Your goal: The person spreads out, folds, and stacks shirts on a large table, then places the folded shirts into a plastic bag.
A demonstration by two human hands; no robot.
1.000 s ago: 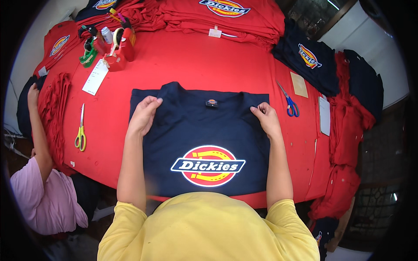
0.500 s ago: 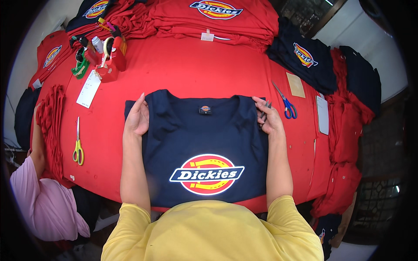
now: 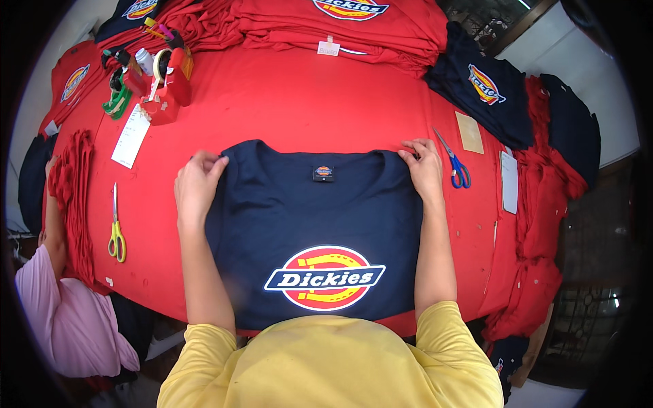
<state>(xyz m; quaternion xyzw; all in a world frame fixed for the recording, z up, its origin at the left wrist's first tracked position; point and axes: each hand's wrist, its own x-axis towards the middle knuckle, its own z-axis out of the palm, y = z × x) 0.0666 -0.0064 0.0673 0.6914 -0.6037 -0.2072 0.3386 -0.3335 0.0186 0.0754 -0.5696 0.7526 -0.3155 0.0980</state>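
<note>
A navy T-shirt [image 3: 320,221] lies spread in front of me, neckline away from me, with an oval red, yellow and white print on its chest. A small dark label [image 3: 323,173] sits inside the neck. My left hand [image 3: 199,180] pinches the left shoulder edge between thumb and fingertips. At the opposite shoulder, my right hand [image 3: 424,166] grips the cloth with bent fingers. The dark snips seen earlier in the right hand cannot be made out now.
Red cloth [image 3: 286,95] covers the table. Yellow-handled scissors [image 3: 117,231] lie left, blue-handled scissors [image 3: 457,163] right. A red tape dispenser [image 3: 160,105] stands far left. Folded red shirts [image 3: 401,41] and navy shirts [image 3: 456,75] line the back. A co-worker's pink sleeve [image 3: 61,313] shows at left.
Both hands have turned from resting along the shirt's sides to pinching its shoulders. The left hand's fingers have curled in. The shirt's shoulders are drawn slightly wider.
</note>
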